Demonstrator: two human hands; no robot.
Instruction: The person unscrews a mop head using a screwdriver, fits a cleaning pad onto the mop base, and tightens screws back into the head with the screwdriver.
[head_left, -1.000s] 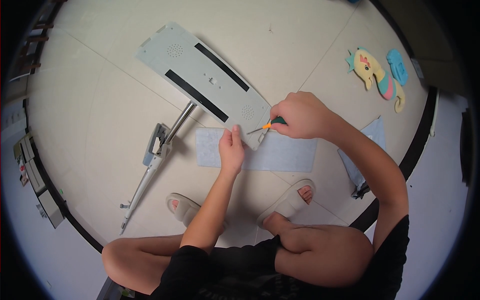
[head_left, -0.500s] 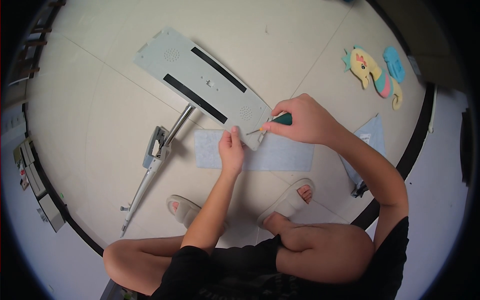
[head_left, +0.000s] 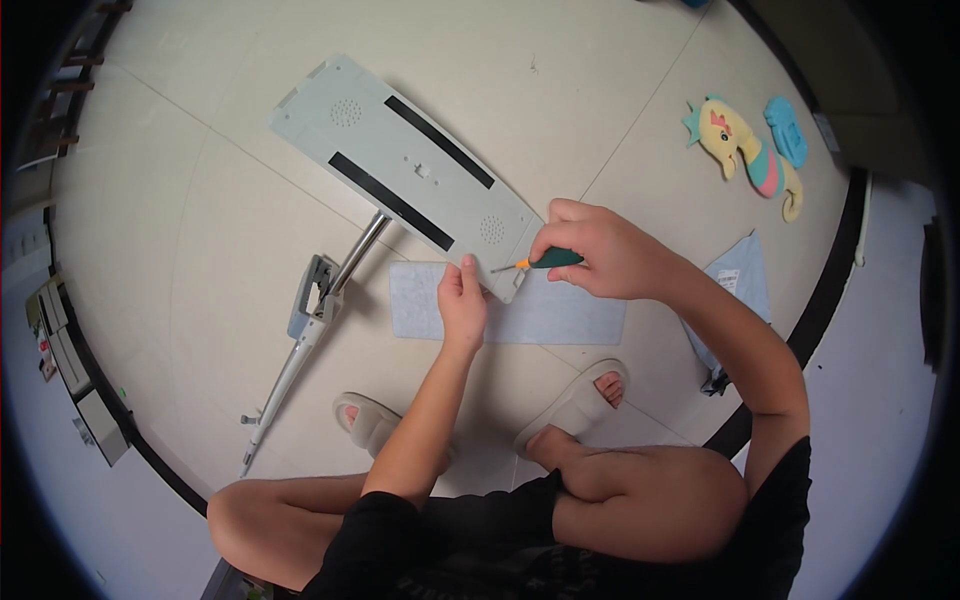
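Observation:
A long grey flat mop head (head_left: 400, 150) lies with its underside up, showing two black strips and two patches of small holes. My left hand (head_left: 463, 305) is closed on its near edge, thumb on top. In my right hand (head_left: 610, 250) is a screwdriver (head_left: 557, 258) with a green handle and an orange collar. Its thin shaft points left, the tip at the near right end of the mop head, beside my left thumb. Whether the tip sits in a screw is too small to tell. A metal pole (head_left: 362, 250) runs from under the mop head toward the lower left.
A grey-blue cloth (head_left: 570, 312) lies on the tiled floor (head_left: 230, 250) under the mop head's near end. The pole carries a grey handle part (head_left: 312, 290). At the right are a seahorse plush (head_left: 765, 170), a blue object (head_left: 787, 130) and a blue-grey bag (head_left: 740, 290).
My right hand has lowered slightly and regripped the screwdriver, its fingers now higher around the handle. The screwdriver lies flatter. My left hand and the mop head have barely moved.

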